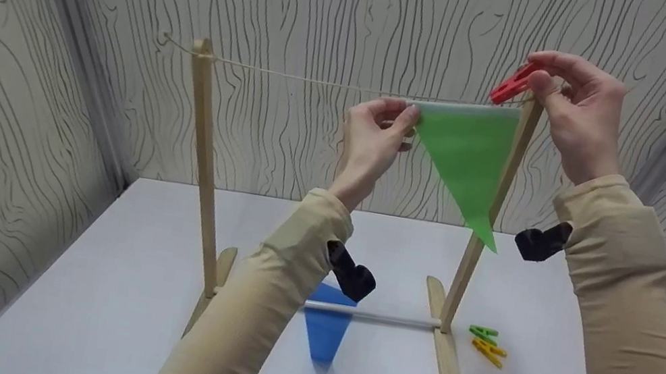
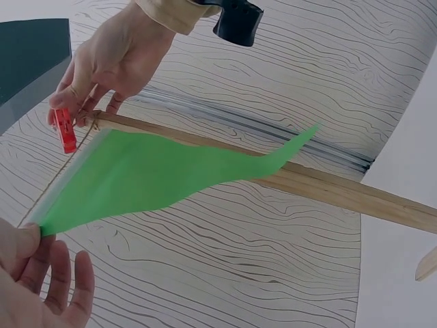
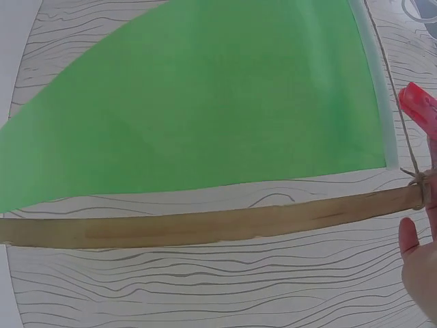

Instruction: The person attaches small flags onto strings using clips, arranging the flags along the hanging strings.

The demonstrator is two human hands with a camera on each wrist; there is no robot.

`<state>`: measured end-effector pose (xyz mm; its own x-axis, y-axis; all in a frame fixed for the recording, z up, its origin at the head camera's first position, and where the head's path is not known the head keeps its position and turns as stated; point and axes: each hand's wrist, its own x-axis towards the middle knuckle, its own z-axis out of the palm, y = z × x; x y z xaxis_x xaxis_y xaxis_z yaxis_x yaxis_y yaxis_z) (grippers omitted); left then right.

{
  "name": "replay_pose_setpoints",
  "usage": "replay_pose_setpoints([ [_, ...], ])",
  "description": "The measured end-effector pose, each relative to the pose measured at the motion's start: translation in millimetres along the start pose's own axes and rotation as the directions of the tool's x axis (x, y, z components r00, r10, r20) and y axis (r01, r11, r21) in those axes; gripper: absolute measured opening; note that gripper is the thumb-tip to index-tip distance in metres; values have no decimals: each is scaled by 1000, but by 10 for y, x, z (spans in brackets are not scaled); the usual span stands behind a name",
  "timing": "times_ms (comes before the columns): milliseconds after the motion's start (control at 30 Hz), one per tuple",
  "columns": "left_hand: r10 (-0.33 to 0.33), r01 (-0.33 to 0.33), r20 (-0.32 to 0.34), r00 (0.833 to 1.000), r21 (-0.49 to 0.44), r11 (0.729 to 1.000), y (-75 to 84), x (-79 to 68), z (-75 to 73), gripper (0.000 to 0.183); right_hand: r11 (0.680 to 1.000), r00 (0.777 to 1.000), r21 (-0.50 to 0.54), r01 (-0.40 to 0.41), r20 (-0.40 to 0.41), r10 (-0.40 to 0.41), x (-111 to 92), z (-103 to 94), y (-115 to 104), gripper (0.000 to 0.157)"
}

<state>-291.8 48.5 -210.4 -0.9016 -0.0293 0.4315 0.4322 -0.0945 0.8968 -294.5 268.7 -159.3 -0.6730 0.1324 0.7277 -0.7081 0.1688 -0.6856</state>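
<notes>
A green triangular pennant hangs point down along the string, close to the right post. My left hand pinches the pennant's upper left corner between thumb and fingers, right at the string. Up by the top of the right post, my right hand pinches a red clothespin by its handle end. The clothespin's tip points down to the left, just above the pennant's pale top edge. In the right wrist view the string's knot shows around the post's end, beside the right fingers.
On the white table lie a green clothespin and a yellow clothespin, right of the stand's foot. A blue pennant lies under the white crossbar. The left post carries the string's other end.
</notes>
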Motion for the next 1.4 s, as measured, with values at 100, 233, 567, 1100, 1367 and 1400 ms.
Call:
replay_pose_setpoints([
  [100,4,-4,7,1000,-6,1000,2,6,7,23,995,1000,-103,-5,-11,4,18,1,-5,16],
  [233,11,-11,11,1000,-3,1000,6,5,6,23,981,1000,-196,0,-8,-2,35,16,-16,16],
  [567,8,-7,-11,1000,7,1000,24,13,19,24,957,998,-284,62,20,-59,33,69,-32,14],
  [1100,13,-13,-3,1000,27,1000,53,6,22,28,940,999,-339,34,50,-18,51,97,-88,16],
  [1367,3,-3,-6,1000,18,1000,53,17,25,28,922,995,-384,46,98,-9,61,117,-148,14],
  [1400,2,-2,-7,1000,15,1000,53,18,25,28,919,994,-390,60,109,-19,62,123,-158,14],
])
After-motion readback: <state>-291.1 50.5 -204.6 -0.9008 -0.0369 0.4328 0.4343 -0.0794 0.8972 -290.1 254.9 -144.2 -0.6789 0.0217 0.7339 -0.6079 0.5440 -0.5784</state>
